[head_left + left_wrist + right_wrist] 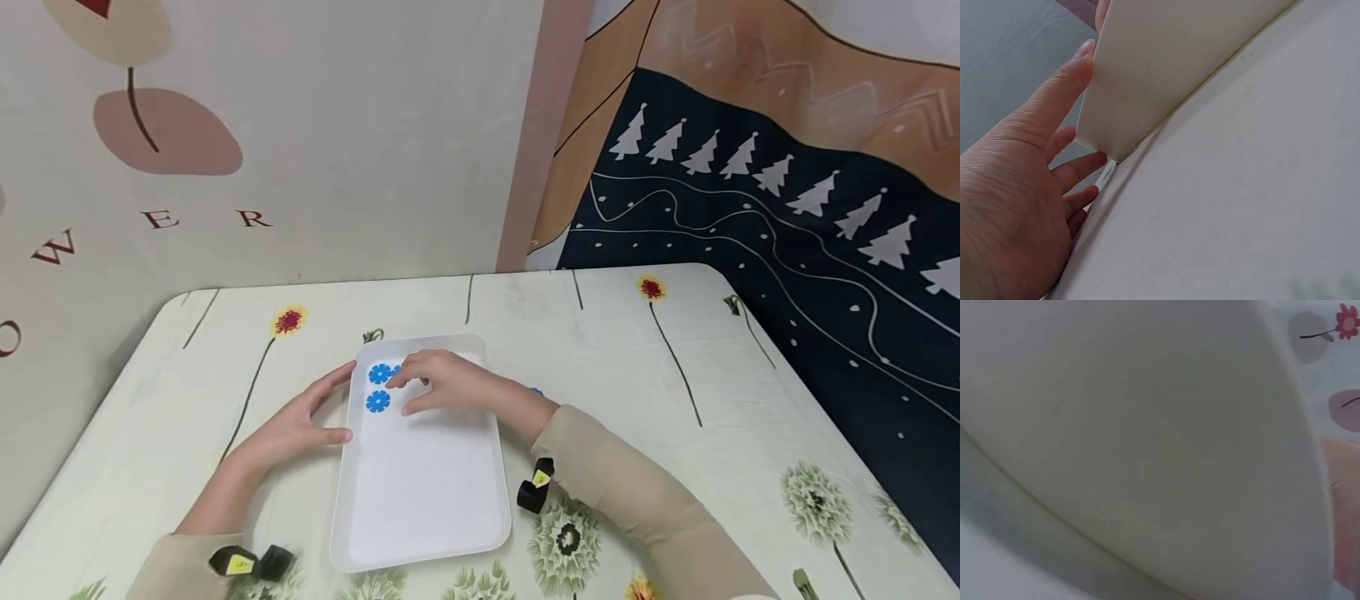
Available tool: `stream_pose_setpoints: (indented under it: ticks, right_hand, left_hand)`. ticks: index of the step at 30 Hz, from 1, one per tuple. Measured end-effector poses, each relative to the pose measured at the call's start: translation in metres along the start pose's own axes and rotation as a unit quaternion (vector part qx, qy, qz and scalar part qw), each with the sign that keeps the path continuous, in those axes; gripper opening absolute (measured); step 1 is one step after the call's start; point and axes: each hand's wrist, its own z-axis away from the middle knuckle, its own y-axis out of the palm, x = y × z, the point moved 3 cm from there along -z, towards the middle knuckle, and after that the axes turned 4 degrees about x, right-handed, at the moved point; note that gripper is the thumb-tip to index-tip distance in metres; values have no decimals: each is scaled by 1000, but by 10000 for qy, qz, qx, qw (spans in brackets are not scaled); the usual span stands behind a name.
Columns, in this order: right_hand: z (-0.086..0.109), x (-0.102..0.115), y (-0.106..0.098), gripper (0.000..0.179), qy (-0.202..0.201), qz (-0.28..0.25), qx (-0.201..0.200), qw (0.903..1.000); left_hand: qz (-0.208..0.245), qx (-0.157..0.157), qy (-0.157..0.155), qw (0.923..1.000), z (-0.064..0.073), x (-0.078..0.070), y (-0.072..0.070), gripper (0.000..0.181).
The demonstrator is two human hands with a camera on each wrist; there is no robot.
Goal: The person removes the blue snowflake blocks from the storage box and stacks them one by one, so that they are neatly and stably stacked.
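A white rectangular tray point(427, 500) lies on the table. Inside its far left part are blue notched discs point(378, 402), snowflake-like in shape; one is partly covered by my right fingers. My right hand point(450, 381) hovers over the tray beside these discs, its thumb and fingers apart, with nothing visible between them. My left hand point(288, 425) rests against the tray's left side, thumb and fingers spread. In the left wrist view the thumb of the left hand point(1016, 181) touches the tray wall point(1147, 69). The right wrist view mostly holds the tray's wall point(1166, 456), with a strip of hand at its edge.
A flower-patterned cloth point(615, 350) covers the table. Beyond the right wrist, a bit of another blue piece point(536, 391) shows past the tray's right edge. A pale wall point(360, 167) stands behind, and a dark tree-patterned hanging point(720, 217) is at the right.
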Motion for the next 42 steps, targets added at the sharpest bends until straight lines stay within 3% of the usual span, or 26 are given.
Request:
stream_pose_setpoints:
  ticks: [10,33,42]
  right_hand:
    - [-19,-9,14,40,598,182,235,9978]
    - [-35,-12,32,50,969,1032,803,9867]
    - [-35,-10,31,41,874,1046,635,9886]
  left_hand:
    - [-33,24,131,9999,-1,0,0,93]
    - [-74,-4,67,9999,1,-1,1,92]
    - [-58,0,74,10000,-1,1,0,93]
